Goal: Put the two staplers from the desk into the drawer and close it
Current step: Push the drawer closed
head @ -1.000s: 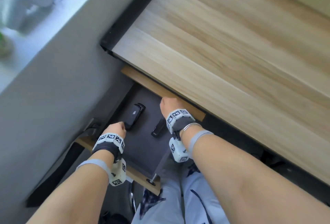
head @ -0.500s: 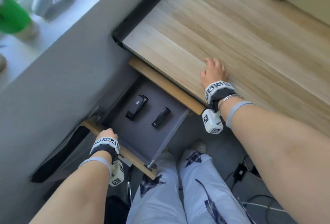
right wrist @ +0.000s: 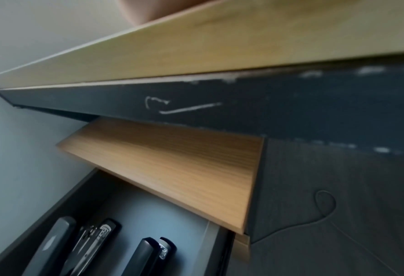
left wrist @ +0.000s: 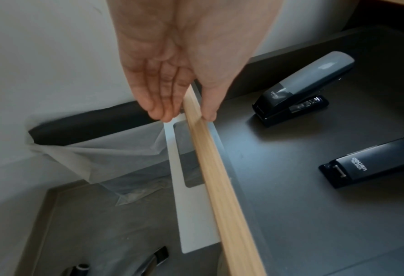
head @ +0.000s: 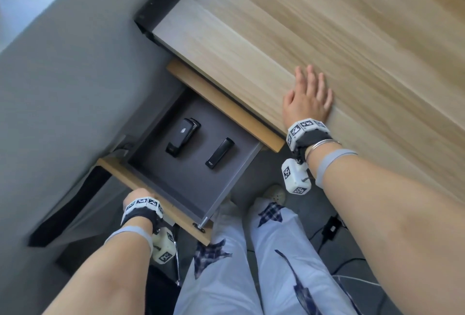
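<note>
- Both staplers — the larger stapler [head: 181,137] and the slim stapler [head: 219,153] — lie side by side, apart, on the floor of the open drawer [head: 191,186], so only closing is left.
- The left hand [left wrist: 179,61] pinches the drawer's wooden front edge, fingers [left wrist: 159,104] outside and thumb inside — likely ready to push.
- The right hand [head: 308,98] rests flat on the worktop [head: 327,25], fingers straight, holding nothing, seemingly as a brace.

Both staplers lie in the open drawer [head: 221,184], the larger stapler [head: 182,137] at 10 o'clock of the smaller stapler [head: 219,153], below the counter [head: 302,25].
</note>
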Demonstrator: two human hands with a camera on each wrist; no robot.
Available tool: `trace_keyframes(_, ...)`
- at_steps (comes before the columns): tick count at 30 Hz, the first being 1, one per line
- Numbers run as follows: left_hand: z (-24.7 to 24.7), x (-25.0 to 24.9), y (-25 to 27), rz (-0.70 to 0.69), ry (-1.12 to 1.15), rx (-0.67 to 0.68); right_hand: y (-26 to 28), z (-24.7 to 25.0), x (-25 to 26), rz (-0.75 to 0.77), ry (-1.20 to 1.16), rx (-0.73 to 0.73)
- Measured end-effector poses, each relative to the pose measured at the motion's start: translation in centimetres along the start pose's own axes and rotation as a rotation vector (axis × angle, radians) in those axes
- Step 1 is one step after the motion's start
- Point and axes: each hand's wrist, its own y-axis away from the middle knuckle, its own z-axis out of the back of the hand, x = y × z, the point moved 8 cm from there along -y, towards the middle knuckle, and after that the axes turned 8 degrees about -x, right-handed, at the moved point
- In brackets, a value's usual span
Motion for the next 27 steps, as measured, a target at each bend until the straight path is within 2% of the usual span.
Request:
trace_keyframes(2,0.4,-0.5,0.0,0.033,0.072,-0.016,0.0,0.1,0.0,0.006,-0.002,-0.008)
trace_keyframes(6,1.7,-1.6,-1.6,0.077,0.328,-0.15,0.0,0.3,0.1,0.011,-0.01,-0.027)
trace_keyframes(11,4.0,-4.9,-2.3,0.043,0.436,-0.225,0.0,0.5,0.1,0.014,-0.005,-0.044)
trace_keyframes(15,6.0,-8.0,-2.4,0.043,0.52,-0.189,0.1,0.5,0.1,0.011,0.008,-0.043)
trace_keyframes(19,7.8,-10.5,-2.9,0.052,0.7,-0.201,0.0,0.5,0.1,0.009,-0.005,-0.051)
trace_keyframes(27,11.3,-14.6,-4.4,-0.044,1.053,-0.2,0.0,0.7,0.2,0.018,0.012,-0.053)
